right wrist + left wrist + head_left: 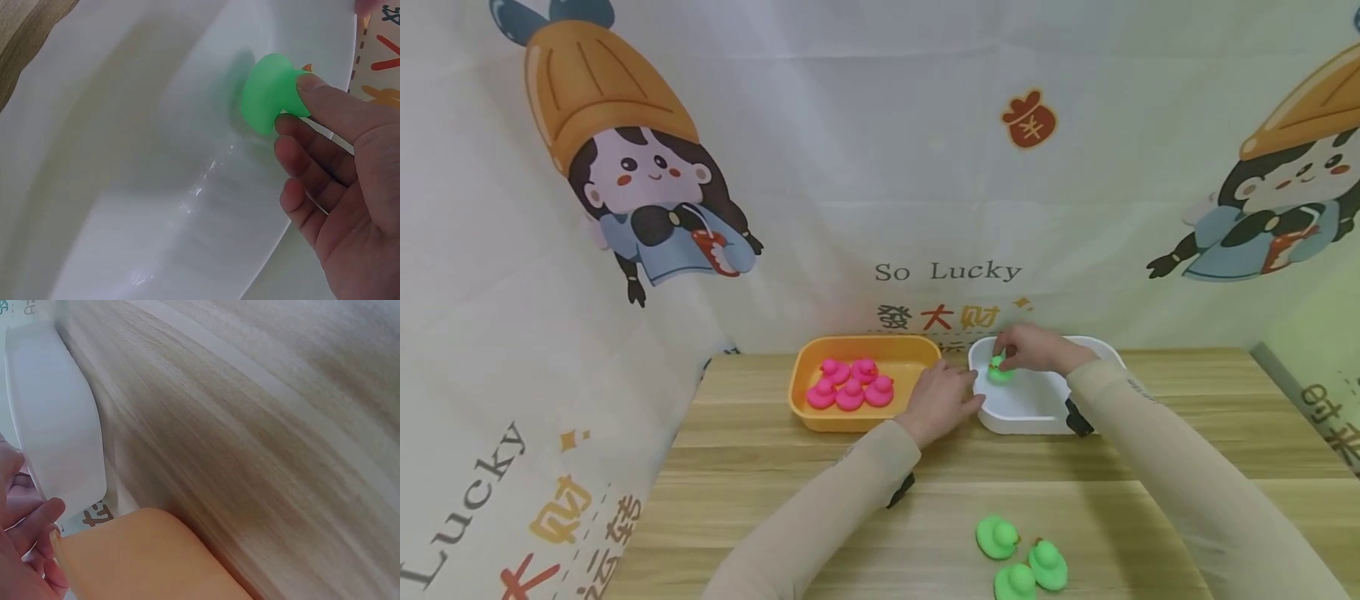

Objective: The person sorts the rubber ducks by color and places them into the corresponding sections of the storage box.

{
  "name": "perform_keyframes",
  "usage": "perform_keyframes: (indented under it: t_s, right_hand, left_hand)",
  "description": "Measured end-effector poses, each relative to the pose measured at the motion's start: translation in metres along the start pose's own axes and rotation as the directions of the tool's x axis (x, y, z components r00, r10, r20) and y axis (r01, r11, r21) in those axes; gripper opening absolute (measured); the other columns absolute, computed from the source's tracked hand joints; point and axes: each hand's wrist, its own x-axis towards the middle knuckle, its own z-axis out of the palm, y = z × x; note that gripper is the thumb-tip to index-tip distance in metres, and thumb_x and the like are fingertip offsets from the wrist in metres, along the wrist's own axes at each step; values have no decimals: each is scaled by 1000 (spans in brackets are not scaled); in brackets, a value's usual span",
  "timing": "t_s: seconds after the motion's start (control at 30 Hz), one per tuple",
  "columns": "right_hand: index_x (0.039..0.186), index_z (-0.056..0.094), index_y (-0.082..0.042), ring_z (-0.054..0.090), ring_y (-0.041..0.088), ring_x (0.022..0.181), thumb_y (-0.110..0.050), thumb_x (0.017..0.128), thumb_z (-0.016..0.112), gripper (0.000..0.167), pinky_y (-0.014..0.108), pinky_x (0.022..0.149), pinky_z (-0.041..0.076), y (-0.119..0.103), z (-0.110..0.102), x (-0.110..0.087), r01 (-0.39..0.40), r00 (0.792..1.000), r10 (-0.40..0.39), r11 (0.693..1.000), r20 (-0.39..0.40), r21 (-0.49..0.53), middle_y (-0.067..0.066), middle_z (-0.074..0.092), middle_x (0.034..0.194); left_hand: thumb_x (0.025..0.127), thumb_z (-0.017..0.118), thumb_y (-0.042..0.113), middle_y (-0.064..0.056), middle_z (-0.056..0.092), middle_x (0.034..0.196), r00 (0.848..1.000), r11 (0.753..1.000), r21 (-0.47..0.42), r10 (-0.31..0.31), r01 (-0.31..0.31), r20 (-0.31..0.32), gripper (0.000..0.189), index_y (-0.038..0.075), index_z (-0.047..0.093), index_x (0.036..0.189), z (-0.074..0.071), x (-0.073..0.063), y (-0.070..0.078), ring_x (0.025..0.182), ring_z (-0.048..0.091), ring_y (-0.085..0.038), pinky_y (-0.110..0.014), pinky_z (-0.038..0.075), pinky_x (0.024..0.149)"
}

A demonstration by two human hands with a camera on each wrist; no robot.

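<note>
My right hand is inside the white tray, near its back left corner. It pinches a green toy duck by the head between thumb and fingers. The duck's broad base is close to the tray floor; whether it touches cannot be told. My left hand lies between the two trays, its fingers loosely extended, the fingertips at the white tray's left rim. In the left wrist view, its fingers are close to that tray's outer wall and the orange tray's rim.
On the left stands the orange tray, with several pink ducks inside. Three green ducks lie on the wooden table in front. A printed cloth hangs behind the table.
</note>
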Motion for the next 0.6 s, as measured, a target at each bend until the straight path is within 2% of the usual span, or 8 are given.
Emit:
perform_keyframes:
  t_s: [0.33, 0.6]
  right_hand:
    - [105, 75, 3, 66, 20, 84, -7, 89, 79, 20, 39, 82, 56, -2, 5, 4, -26, 1000, 25, 997, -9, -68, 11, 74, 96]
    - [107, 75, 3, 67, 21, 85, -6, 89, 78, 20, 39, 82, 57, -3, 8, 8, -62, 998, 63, 995, 7, -82, 12, 75, 98]
  left_hand:
    - [106, 60, 40, -4, 71, 132, 1000, 1000, 1, -1, 1, 2, 45, 11, 67, 140, 1, 2, 0, 119, 59, -24, -38, 49, 101]
    - [106, 61, 38, -5, 72, 131, 1000, 1000, 0, 10, -10, -5, 44, 10, 67, 138, 0, 0, 0, 116, 59, -24, -38, 50, 99]
